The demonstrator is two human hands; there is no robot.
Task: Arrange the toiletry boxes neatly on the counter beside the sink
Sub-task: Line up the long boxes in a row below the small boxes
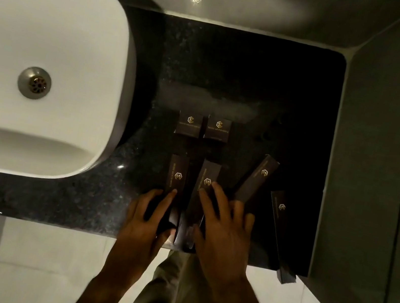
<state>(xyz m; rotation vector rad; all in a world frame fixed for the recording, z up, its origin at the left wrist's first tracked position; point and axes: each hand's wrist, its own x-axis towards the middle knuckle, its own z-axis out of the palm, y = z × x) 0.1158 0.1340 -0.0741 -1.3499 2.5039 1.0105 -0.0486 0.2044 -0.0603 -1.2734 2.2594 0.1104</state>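
Observation:
Dark boxes with gold logos lie on the black granite counter right of the sink. Two small square boxes sit side by side. Below them lie two long boxes: my left hand grips the near end of the left long box, and my right hand rests with spread fingers on the second long box. A third long box lies tilted to the right. A fourth long box lies near the counter's right edge, its near end overhanging the front edge.
The white basin with its metal drain fills the left. A dark tiled wall bounds the counter on the right, and a light wall runs behind it. Pale floor tiles and my trouser leg lie below the front edge.

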